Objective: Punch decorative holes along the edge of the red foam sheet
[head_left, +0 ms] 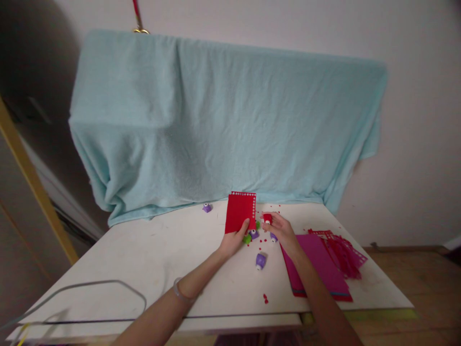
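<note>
My left hand [233, 242] grips the lower edge of a red sheet of paper [239, 211], its thumb on top. Small punched holes run along the sheet's top and right edges. To the right, my right hand [281, 228] has its fingers closed around a small red and white craft punch [267, 218], apart from the sheet. Below and between the hands lie a purple punch [254, 234], a green punch [247, 239] and another purple punch [273, 237]. One more purple punch [260, 261] sits nearer the front.
Magenta and red sheets [317, 264] are stacked at the right, with punched paper strips [344, 254] beside them. A purple punch [207, 207] stands at the back. Red paper bits [265, 299] dot the white table [151, 259]. A light blue cloth [230, 120] hangs behind.
</note>
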`<state>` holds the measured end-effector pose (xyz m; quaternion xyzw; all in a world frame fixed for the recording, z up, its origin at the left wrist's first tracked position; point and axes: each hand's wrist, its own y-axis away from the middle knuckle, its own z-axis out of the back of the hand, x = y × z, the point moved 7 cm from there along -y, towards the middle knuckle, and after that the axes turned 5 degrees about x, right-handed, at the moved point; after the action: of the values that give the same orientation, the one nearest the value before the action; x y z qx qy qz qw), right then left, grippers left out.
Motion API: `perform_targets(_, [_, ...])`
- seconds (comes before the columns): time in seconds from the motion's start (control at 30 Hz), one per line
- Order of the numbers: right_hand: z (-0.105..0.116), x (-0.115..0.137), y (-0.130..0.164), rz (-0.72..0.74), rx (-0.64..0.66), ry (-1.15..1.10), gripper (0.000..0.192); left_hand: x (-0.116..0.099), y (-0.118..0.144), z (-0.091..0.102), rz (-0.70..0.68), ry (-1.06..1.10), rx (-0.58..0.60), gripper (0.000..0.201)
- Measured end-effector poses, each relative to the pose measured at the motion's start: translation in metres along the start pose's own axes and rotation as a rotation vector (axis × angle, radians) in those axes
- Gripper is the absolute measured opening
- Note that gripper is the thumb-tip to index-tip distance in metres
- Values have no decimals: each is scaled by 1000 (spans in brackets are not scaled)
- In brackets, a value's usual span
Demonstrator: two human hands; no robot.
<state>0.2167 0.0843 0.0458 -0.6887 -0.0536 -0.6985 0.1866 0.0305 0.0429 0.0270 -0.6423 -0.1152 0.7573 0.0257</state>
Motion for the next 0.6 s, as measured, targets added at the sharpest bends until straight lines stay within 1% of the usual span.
perform_targets(0.2, [-4,-3,-1,-9,28,-43,41,-4,-1,-1,-55,-7,-8,46])
perform_targets(0.3, [-10,-2,0,-39,83,-96,35,-7,-1,-1,-75,-19,5,45])
perform_targets(0.4, [-17,-4,1,-96,162,-144,38,-9,-1,-2,-81,-27,17,44])
perform_targets(0.5, [-20,-6,3,-149,194,-139,43,-11,0,-1,-83,-24,14,44])
perform_targets(0.6, [-22,-6,4,-166,214,-122,44,-14,2,-3,-96,-20,33,42])
